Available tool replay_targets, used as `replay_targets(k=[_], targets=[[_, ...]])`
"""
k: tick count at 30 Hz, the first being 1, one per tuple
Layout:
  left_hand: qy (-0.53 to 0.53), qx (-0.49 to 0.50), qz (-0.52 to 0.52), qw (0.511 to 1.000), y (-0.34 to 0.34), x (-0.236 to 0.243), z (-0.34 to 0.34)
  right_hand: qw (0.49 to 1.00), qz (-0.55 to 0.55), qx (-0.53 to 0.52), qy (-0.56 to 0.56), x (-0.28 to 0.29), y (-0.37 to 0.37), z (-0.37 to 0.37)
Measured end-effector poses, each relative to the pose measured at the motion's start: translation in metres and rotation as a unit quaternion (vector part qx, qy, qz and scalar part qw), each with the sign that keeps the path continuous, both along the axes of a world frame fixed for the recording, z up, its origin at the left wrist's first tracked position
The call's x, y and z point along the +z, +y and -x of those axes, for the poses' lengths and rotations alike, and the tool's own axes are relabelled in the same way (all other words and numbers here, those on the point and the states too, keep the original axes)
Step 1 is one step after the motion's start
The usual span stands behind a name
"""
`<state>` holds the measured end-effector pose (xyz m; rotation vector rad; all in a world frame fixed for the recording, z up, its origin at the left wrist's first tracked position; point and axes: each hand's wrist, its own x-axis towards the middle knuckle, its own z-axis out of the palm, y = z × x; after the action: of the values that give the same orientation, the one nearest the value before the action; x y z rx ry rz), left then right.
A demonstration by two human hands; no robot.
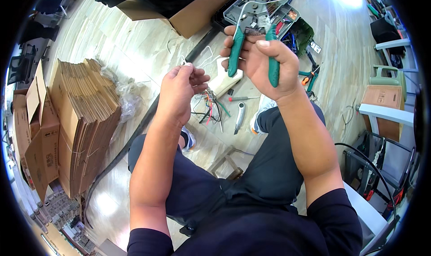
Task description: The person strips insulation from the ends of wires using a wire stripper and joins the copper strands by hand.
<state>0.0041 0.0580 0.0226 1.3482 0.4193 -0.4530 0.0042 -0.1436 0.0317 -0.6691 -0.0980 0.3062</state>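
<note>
My right hand [271, 72] holds a pair of wire strippers [235, 54] with green handles. The handles are spread apart and the metal head points away from me. Thumb and fingers of my left hand [176, 91] are pinched on the end of a thin white wire [207, 58]. White wire also curves past the strippers' head; whether it is the same piece I cannot tell. Below my hands, on the floor, lie a tangle of coloured wires [209, 110], a red-handled screwdriver [238, 98] and a grey utility knife [240, 116]. A long white object [226, 82] lies partly hidden between my hands.
Flattened cardboard boxes [85, 121] stand stacked at left beside clear plastic wrap [129, 96]. A black cable [148, 117] crosses the floor. An open toolbox [303, 31] and a cardboard box [191, 20] stand ahead. A small stool [226, 162] sits between my legs.
</note>
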Motion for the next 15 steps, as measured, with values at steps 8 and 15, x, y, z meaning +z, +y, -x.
replay_targets(k=[8, 15], targets=[[-0.036, 0.033, 0.164, 0.985, -0.005, -0.012, -0.003, 0.992, 0.07, 0.097, 0.04, -0.001, 0.001, -0.006], [-0.092, 0.012, 0.183, 0.979, -0.006, -0.018, 0.003, 0.983, 0.122, 0.087, 0.106, -0.002, 0.008, 0.002]])
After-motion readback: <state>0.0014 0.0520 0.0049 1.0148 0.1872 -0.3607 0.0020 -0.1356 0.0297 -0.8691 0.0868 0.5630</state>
